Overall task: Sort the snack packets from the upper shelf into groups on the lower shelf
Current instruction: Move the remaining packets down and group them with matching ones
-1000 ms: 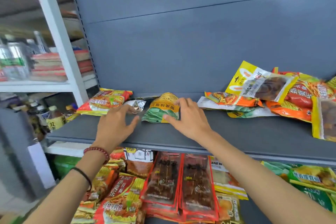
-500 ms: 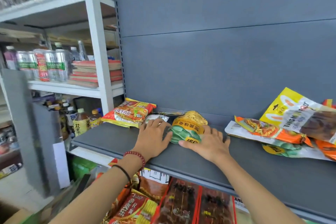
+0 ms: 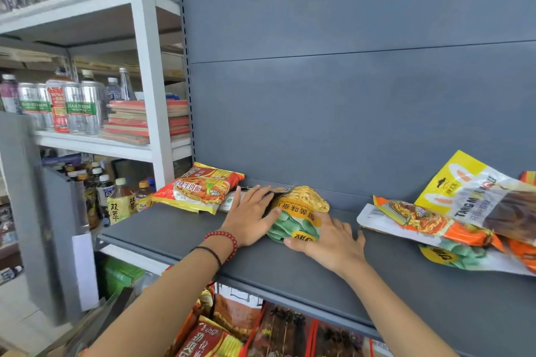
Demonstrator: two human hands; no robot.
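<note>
A green-and-yellow snack packet (image 3: 298, 211) lies on the grey upper shelf (image 3: 319, 293). My left hand (image 3: 249, 217) rests flat on a small silvery packet (image 3: 230, 201) just left of it, thumb against the green packet's side. My right hand (image 3: 327, 240) lies flat on the shelf at the packet's right front corner, with its thumb along the front edge. A red noodle packet (image 3: 200, 190) sits further left. Orange (image 3: 420, 220) and yellow (image 3: 470, 191) packets are piled at the right. Red packets (image 3: 211, 342) fill the lower shelf.
A white rack on the left holds bottles (image 3: 69, 107) and stacked books (image 3: 145, 122). Sauce bottles (image 3: 120, 203) stand low beside the shelf end. A grey upright panel (image 3: 58, 240) stands at the left front. The shelf's back wall is plain grey.
The view swung left and up. Both hands closed in on the green-and-yellow packet: the left hand slid onto the small silvery packet, and the right hand came down flat beside the green one.
</note>
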